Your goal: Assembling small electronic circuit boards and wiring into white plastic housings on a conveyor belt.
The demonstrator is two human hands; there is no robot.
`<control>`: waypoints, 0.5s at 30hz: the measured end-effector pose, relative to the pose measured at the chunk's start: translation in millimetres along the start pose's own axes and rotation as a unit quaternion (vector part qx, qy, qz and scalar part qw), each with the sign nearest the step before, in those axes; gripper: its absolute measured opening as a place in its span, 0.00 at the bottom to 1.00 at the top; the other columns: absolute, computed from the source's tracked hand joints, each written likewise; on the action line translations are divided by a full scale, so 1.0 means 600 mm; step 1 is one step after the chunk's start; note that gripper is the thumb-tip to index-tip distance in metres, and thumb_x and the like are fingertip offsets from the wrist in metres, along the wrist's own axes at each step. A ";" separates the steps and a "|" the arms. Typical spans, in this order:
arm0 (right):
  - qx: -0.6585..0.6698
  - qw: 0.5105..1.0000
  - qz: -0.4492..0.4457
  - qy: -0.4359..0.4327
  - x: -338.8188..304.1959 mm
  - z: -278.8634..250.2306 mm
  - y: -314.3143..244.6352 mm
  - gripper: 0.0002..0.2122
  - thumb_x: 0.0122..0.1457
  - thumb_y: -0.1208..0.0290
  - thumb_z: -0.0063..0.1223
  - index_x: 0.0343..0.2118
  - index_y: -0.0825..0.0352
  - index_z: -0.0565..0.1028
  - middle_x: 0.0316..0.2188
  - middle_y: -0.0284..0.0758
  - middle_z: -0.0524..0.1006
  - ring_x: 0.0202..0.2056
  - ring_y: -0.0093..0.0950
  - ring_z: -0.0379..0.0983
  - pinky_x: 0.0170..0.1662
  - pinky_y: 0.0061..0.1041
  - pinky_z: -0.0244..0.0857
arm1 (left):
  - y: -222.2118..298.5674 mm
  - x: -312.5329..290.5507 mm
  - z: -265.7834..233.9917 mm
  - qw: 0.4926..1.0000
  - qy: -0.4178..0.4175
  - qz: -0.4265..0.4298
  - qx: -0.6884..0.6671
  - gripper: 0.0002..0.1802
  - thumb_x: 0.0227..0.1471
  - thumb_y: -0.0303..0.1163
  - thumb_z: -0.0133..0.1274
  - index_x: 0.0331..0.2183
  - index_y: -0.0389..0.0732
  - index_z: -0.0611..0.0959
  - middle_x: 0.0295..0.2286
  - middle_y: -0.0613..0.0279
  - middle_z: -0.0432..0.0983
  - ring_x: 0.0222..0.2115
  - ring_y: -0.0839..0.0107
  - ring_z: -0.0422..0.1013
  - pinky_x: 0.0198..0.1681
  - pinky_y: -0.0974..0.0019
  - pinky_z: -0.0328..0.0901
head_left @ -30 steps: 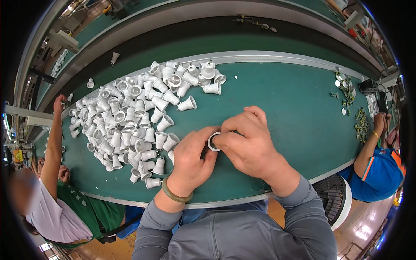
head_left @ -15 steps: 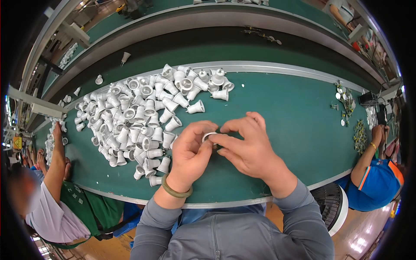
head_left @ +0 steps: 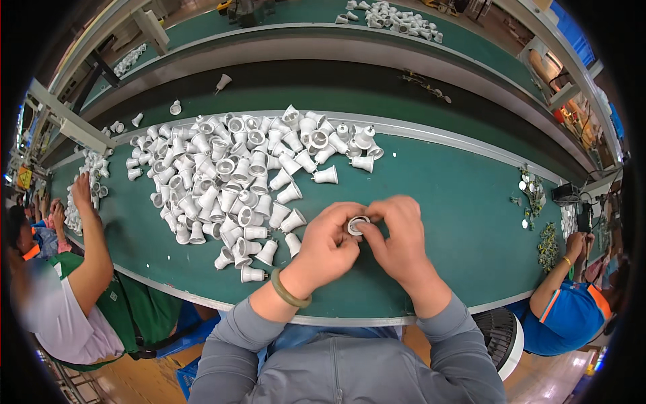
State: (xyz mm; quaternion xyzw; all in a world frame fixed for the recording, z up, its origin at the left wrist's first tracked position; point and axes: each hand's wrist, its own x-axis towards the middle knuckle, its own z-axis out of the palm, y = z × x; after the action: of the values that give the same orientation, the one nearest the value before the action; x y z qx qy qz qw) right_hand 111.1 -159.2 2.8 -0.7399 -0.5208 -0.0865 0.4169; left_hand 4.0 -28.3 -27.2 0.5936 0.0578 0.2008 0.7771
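Observation:
Between my hands, over the green bench, is a white bulb housing [head_left: 359, 221] with its round open rim turned up toward me. My left hand [head_left: 328, 244] is closed around its left side, a greenish bangle on the wrist. My right hand [head_left: 400, 239] is closed at the rim from the right, thumb and fingers against it. Most of the housing's body is hidden by the fingers. To the left of my hands lies a large heap of similar white bulb housings [head_left: 240, 168], tipped every way, some showing metal pins.
At the far right are small circuit boards with wires [head_left: 533, 192] and a yellow-green pile of parts [head_left: 548, 248]. A metal rail [head_left: 437, 138] edges the bench's back. A black-and-white fan [head_left: 501, 337] stands near my right side. Co-workers sit left and right.
My hands have shifted slightly right in the picture. The housing's open rim now faces up and shows more plainly, and my right fingers have moved around it. The whole view has tilted a little.

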 end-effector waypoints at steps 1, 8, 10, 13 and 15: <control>-0.013 0.999 0.047 0.005 0.005 -0.002 0.001 0.09 0.54 0.75 0.65 0.35 0.61 0.76 0.30 0.32 0.77 0.33 0.34 0.75 0.50 0.38 0.64 | -0.001 -0.001 -0.005 1.000 0.000 0.001 -0.003 0.25 0.49 0.11 0.48 0.51 0.32 0.78 0.44 0.58 0.78 0.39 0.70 0.76 0.41 0.68 0.72; 0.028 0.990 0.114 0.078 0.069 -0.036 0.139 0.06 0.57 0.74 0.61 0.35 0.69 0.77 0.33 0.38 0.77 0.33 0.31 0.75 0.39 0.29 0.70 | 0.024 0.007 -0.022 0.962 0.049 -0.197 -0.185 0.10 0.61 0.26 0.56 0.45 0.37 0.80 0.39 0.62 0.79 0.29 0.77 0.72 0.31 0.73 0.66; -0.047 0.989 0.102 0.102 0.096 -0.049 0.245 0.08 0.56 0.74 0.60 0.39 0.67 0.78 0.37 0.39 0.77 0.33 0.32 0.76 0.40 0.29 0.71 | 0.029 0.007 -0.017 0.964 0.064 -0.195 -0.168 0.09 0.61 0.26 0.56 0.44 0.38 0.80 0.39 0.62 0.80 0.28 0.78 0.72 0.29 0.74 0.66; -0.132 0.965 0.194 0.117 0.144 -0.067 0.376 0.12 0.56 0.72 0.62 0.44 0.64 0.79 0.40 0.43 0.77 0.34 0.35 0.78 0.44 0.33 0.72 | 0.032 0.010 -0.016 0.964 0.097 -0.197 -0.150 0.05 0.63 0.24 0.54 0.41 0.39 0.80 0.38 0.60 0.80 0.26 0.79 0.71 0.26 0.75 0.65; -0.199 0.945 0.225 0.128 0.165 -0.085 0.484 0.16 0.56 0.68 0.62 0.48 0.62 0.79 0.43 0.46 0.77 0.39 0.40 0.78 0.47 0.38 0.72 | 0.031 0.014 -0.013 0.965 0.102 -0.203 -0.133 0.04 0.63 0.24 0.54 0.41 0.39 0.80 0.38 0.60 0.80 0.25 0.79 0.71 0.26 0.75 0.66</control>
State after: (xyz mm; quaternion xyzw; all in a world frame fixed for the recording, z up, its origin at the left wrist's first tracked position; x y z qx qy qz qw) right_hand 415.3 -158.2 -62.3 -0.8885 -0.2555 -0.1864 0.3324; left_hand 4.5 -14.2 -10.5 0.4369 0.2286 0.1037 0.8638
